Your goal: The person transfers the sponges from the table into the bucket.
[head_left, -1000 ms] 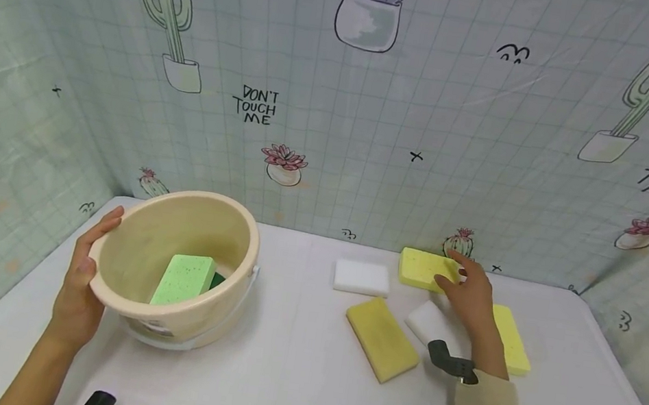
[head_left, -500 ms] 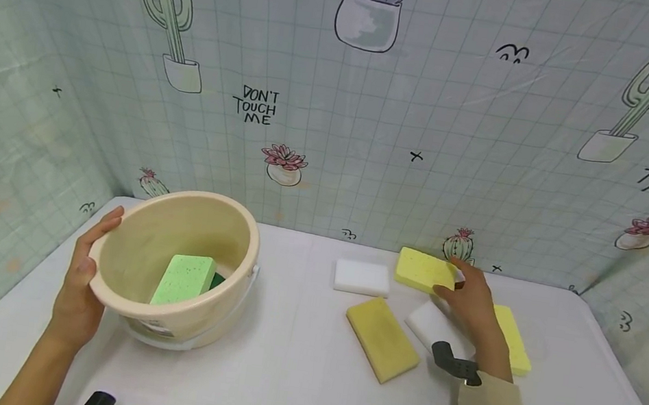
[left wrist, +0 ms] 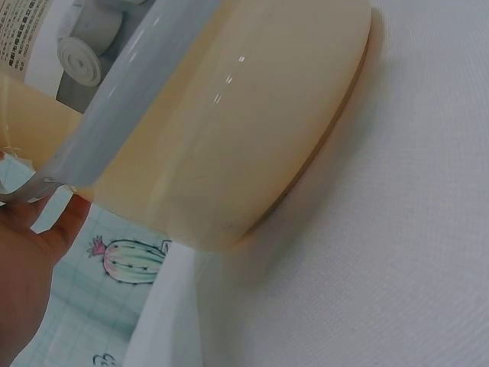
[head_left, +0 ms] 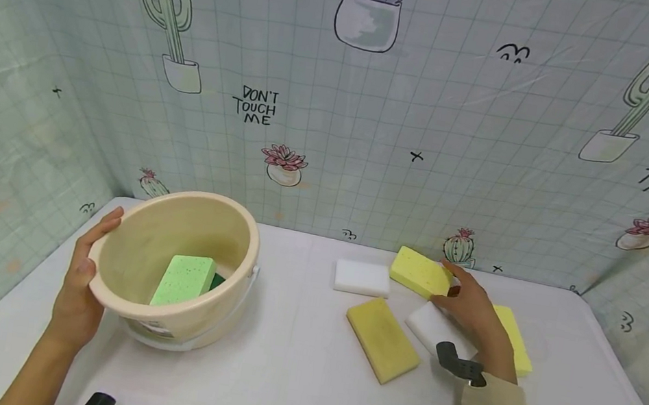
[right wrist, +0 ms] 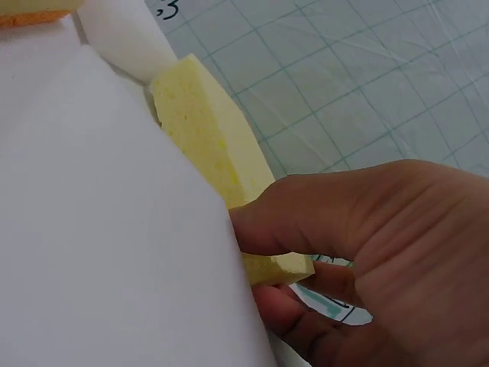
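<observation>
pale yellow sponge (head_left: pixel 420 272) now sits tilted, its far end raised higher than half a second ago. right hand (head_left: pixel 470 306) pinches its near end, thumb (right wrist: pixel 306 218) above, fingers (right wrist: pixel 298 325) beneath. cream bucket (head_left: pixel 179 258) holds a green sponge (head_left: pixel 185 280); left hand (head_left: pixel 79 286) grips its rim, unmoved. white sponge (head_left: pixel 434 326) lies under the right palm.

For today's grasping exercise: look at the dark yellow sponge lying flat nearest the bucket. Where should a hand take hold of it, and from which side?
Grip the dark yellow sponge across its two long edges, coming from above. It lies flat as a slim slab, so only its thin sides offer purchase. Its left edge is free; a white sponge lies close on its right, so fingers would probably need care there.
</observation>
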